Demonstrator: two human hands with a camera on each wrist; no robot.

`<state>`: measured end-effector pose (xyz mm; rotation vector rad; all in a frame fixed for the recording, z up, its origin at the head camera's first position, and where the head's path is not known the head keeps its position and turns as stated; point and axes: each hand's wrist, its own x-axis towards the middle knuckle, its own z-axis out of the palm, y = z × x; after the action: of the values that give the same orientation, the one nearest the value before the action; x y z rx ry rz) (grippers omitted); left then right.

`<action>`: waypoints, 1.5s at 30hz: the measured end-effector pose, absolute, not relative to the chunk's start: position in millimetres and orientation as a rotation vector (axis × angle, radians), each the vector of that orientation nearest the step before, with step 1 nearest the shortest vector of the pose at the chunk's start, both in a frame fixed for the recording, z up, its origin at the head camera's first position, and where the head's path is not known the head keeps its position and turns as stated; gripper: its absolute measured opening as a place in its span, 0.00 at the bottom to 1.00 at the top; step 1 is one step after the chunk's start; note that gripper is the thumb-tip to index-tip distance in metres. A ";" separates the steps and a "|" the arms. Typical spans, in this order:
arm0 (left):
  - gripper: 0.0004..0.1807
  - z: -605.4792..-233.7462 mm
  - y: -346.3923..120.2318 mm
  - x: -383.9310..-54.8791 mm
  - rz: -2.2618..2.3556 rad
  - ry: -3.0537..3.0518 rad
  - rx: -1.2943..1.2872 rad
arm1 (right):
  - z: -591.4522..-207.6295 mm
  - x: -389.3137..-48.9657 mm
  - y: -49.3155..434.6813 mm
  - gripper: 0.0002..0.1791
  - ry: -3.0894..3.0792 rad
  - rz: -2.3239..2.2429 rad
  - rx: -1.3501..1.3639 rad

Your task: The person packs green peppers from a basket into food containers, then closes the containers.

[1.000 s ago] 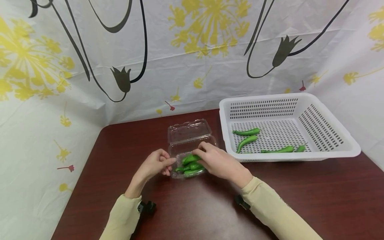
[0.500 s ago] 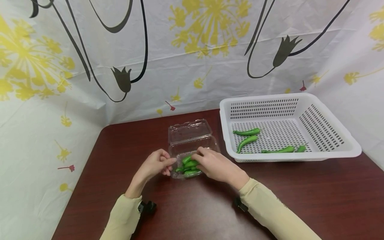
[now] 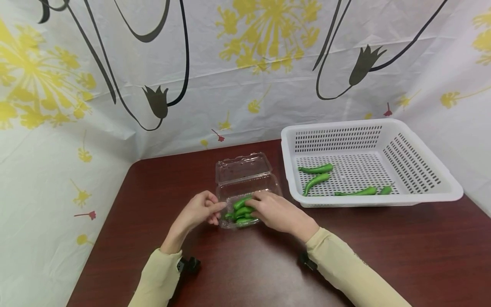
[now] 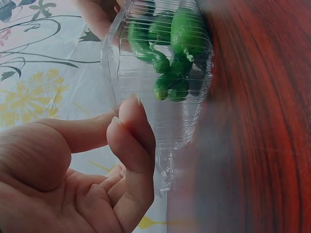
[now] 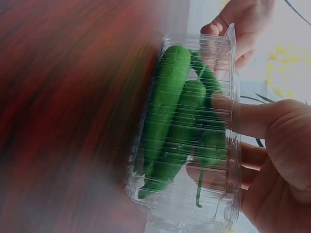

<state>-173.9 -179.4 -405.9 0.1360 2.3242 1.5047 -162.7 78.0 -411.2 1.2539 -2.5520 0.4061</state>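
A clear plastic clamshell box (image 3: 248,186) lies with its lid raised toward the back and several green chili peppers (image 3: 242,211) in its base. My left hand (image 3: 197,209) pinches the box's left rim between thumb and fingers, as the left wrist view shows close up. My right hand (image 3: 278,214) reaches over the right rim into the box. Through the ribbed wall in the right wrist view, its thumb and fingers hold a green chili pepper (image 5: 211,145). Other peppers (image 5: 167,97) lie between that one and the wall. In the head view, my right fingertips are partly hidden.
A white perforated basket (image 3: 379,198) stands to the right of the box, with several green chili peppers (image 3: 316,183) inside. Both stand on a dark reddish wooden table (image 3: 161,183). A flower-patterned sheet (image 3: 230,94) hangs behind and at the sides.
My right hand has moved slightly left and down into the box, and the peppers under it have shifted. My left hand has stayed at the left rim.
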 end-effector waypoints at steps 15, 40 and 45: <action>0.15 -406.5 -180.2 -174.7 1.500 2.315 0.117 | -413.0 -163.3 75.6 0.16 -2.526 0.278 1.134; 0.14 -407.0 -178.8 -174.5 1.506 2.318 0.162 | -420.8 -161.9 72.2 0.17 -2.550 0.432 1.087; 0.15 -405.8 -178.6 -174.4 1.508 2.317 0.149 | -419.2 -163.6 71.5 0.14 -2.523 0.343 1.078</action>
<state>-174.4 -178.6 -405.8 0.1492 2.3167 1.5079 -163.6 71.5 -419.2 1.0775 -2.5232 0.3433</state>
